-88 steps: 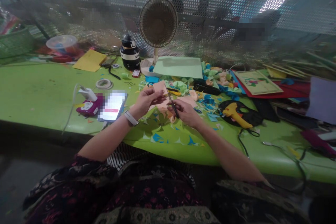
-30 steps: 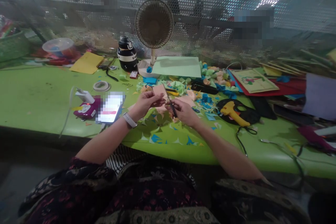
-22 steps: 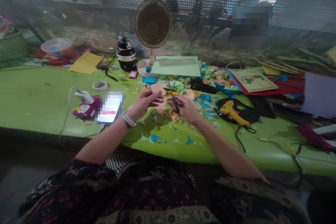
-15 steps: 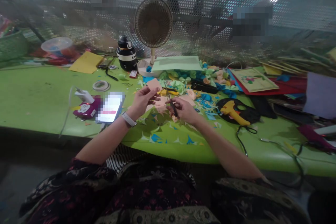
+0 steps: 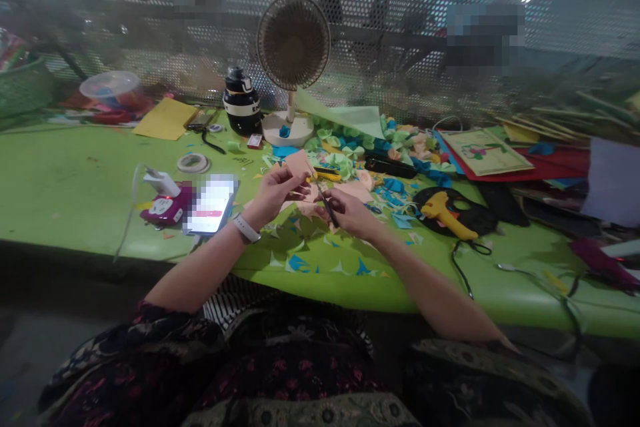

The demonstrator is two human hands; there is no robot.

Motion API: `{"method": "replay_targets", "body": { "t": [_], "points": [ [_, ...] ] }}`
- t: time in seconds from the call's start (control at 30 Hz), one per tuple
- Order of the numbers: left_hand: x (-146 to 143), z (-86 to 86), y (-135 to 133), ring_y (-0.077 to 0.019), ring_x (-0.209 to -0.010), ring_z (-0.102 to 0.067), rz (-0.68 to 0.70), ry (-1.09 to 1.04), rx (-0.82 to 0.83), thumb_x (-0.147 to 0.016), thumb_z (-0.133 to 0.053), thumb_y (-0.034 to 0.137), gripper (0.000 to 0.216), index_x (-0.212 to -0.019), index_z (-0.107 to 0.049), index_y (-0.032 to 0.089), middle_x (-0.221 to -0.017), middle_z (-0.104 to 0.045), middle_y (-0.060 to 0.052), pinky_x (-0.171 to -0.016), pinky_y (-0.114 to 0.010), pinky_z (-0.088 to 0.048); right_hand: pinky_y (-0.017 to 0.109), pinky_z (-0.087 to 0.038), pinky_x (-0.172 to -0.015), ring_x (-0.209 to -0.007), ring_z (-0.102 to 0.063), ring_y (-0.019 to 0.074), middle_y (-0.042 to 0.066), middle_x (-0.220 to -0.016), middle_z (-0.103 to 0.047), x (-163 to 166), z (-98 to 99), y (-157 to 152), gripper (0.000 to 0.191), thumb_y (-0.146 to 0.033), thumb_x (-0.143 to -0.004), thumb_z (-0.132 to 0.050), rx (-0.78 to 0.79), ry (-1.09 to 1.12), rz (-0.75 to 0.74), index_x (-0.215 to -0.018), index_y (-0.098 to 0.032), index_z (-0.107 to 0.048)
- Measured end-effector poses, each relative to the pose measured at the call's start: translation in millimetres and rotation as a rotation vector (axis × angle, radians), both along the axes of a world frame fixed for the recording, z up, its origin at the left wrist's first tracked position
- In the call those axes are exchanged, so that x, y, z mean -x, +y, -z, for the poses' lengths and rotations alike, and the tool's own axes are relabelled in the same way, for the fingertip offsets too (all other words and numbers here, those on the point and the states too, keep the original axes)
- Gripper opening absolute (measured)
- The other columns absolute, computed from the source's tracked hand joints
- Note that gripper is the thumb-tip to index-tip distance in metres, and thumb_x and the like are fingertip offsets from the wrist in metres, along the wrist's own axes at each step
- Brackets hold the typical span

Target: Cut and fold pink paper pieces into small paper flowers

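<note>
My left hand (image 5: 277, 191) pinches a small pink piece of paper (image 5: 299, 163) above the green table (image 5: 75, 187). My right hand (image 5: 351, 211) is closed on dark scissors (image 5: 325, 202), whose blades point up at the paper's right edge. Below both hands lie pink, blue and green paper scraps (image 5: 305, 250). A white band sits on my left wrist.
A phone (image 5: 213, 203) and a purple charger block (image 5: 163, 205) lie left of my hands. A yellow glue gun (image 5: 445, 212), a tape roll (image 5: 193, 163), a small fan (image 5: 293, 53), a black bottle (image 5: 242, 101), a light green sheet (image 5: 350, 119) and cardboard stacks (image 5: 520, 160) crowd the back and right.
The scissors have kept working along the pink paper, which my left hand has turned a little. The light green sheet by the fan has lifted at one end.
</note>
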State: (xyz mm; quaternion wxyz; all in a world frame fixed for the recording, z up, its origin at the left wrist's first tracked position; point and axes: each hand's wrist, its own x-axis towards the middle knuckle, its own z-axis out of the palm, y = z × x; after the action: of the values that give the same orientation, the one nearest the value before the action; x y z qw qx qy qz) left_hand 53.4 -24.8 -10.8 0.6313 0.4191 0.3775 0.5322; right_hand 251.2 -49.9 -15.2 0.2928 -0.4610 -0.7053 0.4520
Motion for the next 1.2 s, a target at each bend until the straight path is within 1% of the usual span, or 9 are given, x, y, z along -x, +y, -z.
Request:
{"method": "replay_targets", "body": {
  "t": [0.13, 0.27, 0.47, 0.6, 0.77, 0.97, 1.07, 1.2],
  "points": [
    [0.3, -0.4, -0.5, -0.0085, -0.055, -0.065, 0.022, 0.011, -0.013, -0.057, -0.093, 0.041, 0.043, -0.074, -0.066, 0.012, -0.063, -0.069, -0.001, -0.054, -0.018, -0.05, 0.027, -0.045, -0.06, -0.069, -0.059, 0.0169, 0.002, -0.077, -0.064, -1.1, 2.3, 1.2, 0.05, -0.063, -0.076, -0.072, -0.01, 0.013, 0.003, -0.098, -0.02, -0.063],
    [1.0, -0.7, -0.2, -0.0086, -0.056, -0.065, 0.033, 0.008, -0.019, -0.053, -0.094, 0.045, 0.047, -0.072, -0.066, 0.013, -0.064, -0.069, -0.001, -0.054, -0.018, -0.051, 0.027, -0.044, -0.059, -0.069, -0.058, 0.0166, 0.001, -0.077, -0.063, -2.1, 2.1, 0.9, 0.051, -0.064, -0.076, -0.071, -0.013, 0.009, 0.008, -0.099, -0.02, -0.063],
    [1.7, 0.6, -0.1, -0.008, -0.055, -0.064, 0.045, 0.005, -0.021, -0.051, -0.095, 0.046, 0.048, -0.069, -0.064, 0.013, -0.064, -0.07, -0.001, -0.053, -0.017, -0.05, 0.027, -0.042, -0.059, -0.067, -0.057, 0.0163, 0.001, -0.076, -0.062, -1.5, 0.9, 0.3, 0.052, -0.065, -0.075, -0.072, -0.015, 0.009, 0.013, -0.099, -0.02, -0.064],
    [1.9, 1.0, 0.5, -0.0074, -0.055, -0.064, 0.046, 0.0, -0.027, -0.051, -0.095, 0.046, 0.049, -0.071, -0.066, 0.012, -0.063, -0.069, -0.001, -0.053, -0.017, -0.051, 0.027, -0.042, -0.058, -0.066, -0.056, 0.0158, 0.001, -0.075, -0.062, -1.5, 0.7, 0.2, 0.053, -0.066, -0.074, -0.072, -0.016, 0.006, 0.015, -0.098, -0.019, -0.064],
    [2.4, 1.8, 1.3, -0.0071, -0.056, -0.063, 0.053, -0.005, -0.027, -0.057, -0.094, 0.042, 0.043, -0.072, -0.066, 0.013, -0.065, -0.069, -0.001, -0.054, -0.017, -0.05, 0.027, -0.043, -0.058, -0.067, -0.057, 0.0159, 0.001, -0.075, -0.062, -1.9, 0.7, -0.3, 0.053, -0.066, -0.075, -0.071, -0.023, 0.009, 0.016, -0.1, -0.019, -0.064],
    [2.3, 0.4, 0.1, -0.0078, -0.057, -0.064, 0.043, -0.001, -0.006, -0.064, -0.091, 0.033, 0.034, -0.073, -0.066, 0.012, -0.065, -0.068, -0.001, -0.054, -0.018, -0.05, 0.029, -0.047, -0.061, -0.072, -0.06, 0.0182, 0.003, -0.077, -0.064, -2.4, 1.5, 0.5, 0.05, -0.064, -0.076, -0.072, -0.03, 0.021, 0.022, -0.1, -0.02, -0.066],
    [2.1, -0.5, -0.7, -0.0079, -0.057, -0.063, 0.048, -0.004, -0.008, -0.064, -0.091, 0.033, 0.033, -0.071, -0.066, 0.013, -0.064, -0.068, -0.001, -0.055, -0.018, -0.05, 0.029, -0.047, -0.061, -0.073, -0.061, 0.0185, 0.003, -0.078, -0.064, -2.3, 0.7, -0.1, 0.05, -0.064, -0.077, -0.071, -0.026, 0.02, 0.024, -0.099, -0.02, -0.066],
    [2.1, -0.5, -0.9, -0.0077, -0.057, -0.063, 0.053, -0.004, -0.015, -0.06, -0.093, 0.036, 0.037, -0.068, -0.064, 0.013, -0.064, -0.068, -0.001, -0.055, -0.018, -0.05, 0.028, -0.046, -0.061, -0.071, -0.059, 0.0171, 0.003, -0.079, -0.063, -1.9, -0.9, -1.4, 0.051, -0.064, -0.077, -0.071, -0.02, 0.019, 0.015, -0.1, -0.019, -0.065]
  ]
}}
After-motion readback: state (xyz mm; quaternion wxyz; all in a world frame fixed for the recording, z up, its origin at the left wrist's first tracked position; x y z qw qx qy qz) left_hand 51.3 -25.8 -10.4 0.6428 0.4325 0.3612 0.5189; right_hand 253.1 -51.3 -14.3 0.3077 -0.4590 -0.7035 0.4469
